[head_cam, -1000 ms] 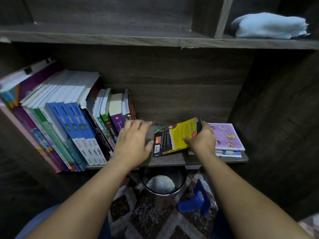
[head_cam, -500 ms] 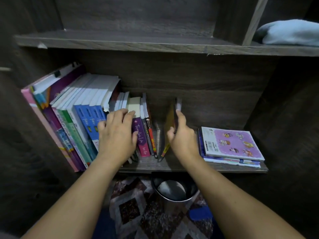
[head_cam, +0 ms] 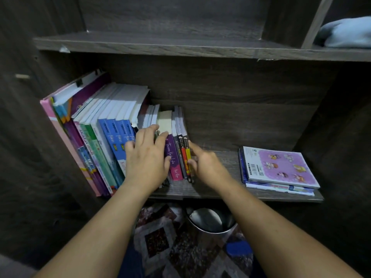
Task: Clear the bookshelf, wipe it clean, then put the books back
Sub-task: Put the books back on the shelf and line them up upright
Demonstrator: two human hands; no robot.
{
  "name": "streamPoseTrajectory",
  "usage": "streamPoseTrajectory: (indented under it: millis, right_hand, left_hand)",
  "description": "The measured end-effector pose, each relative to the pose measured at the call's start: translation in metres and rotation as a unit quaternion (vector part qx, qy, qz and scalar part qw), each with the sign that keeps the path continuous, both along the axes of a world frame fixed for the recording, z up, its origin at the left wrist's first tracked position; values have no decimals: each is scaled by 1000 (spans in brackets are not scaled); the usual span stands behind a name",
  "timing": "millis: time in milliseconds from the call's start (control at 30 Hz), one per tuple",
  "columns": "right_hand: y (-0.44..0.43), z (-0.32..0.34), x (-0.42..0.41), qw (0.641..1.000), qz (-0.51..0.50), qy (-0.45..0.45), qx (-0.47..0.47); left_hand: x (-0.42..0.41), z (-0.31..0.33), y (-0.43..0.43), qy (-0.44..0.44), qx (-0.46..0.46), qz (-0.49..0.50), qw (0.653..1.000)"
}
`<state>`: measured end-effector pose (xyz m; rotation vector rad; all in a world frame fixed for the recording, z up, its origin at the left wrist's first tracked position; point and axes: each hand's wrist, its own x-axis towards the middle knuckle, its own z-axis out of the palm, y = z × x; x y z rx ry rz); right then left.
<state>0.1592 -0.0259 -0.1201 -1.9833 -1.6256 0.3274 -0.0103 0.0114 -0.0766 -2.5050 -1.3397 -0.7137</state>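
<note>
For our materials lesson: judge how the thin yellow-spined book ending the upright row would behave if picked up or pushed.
Probably floppy and light: the yellow-spined book looks like a thin paperback. It may tip rightward if nudged, since bare shelf lies beyond it and only the right hand touches that side.

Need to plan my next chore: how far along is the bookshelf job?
Nearly done, it seems. Most books stand upright in a row on the shelf, and the cloth lies aside above. In hand: the left hand steadies the row while the right hand presses a yellow-spined book against its end. Left: the flat stack on the right.
</note>
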Motion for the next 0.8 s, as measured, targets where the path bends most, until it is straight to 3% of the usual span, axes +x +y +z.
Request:
streamPoseTrajectory:
  millis: [133,300,500,667,800]
  right_hand:
    - [-13,1,16,998,-40,-48,5]
    - [-40,1,64,980,-130,-145,-43]
    - [-74,-9,102,949,-149,-239,-139]
    - [-97,-33,122,941,-168,-196,-218]
    - [-100,-45,125,955,-116,-154,-225]
  left_hand:
    - [9,0,-5,-58,-19,-8,998]
    - [28,-1,-17,-107,29,-65,992]
    - [54,-11,-31,-58,20,-124,990]
    - [71,-19,-38,-27,-4,-121,992]
    - [79,-24,-41,-17,-11,-118,993]
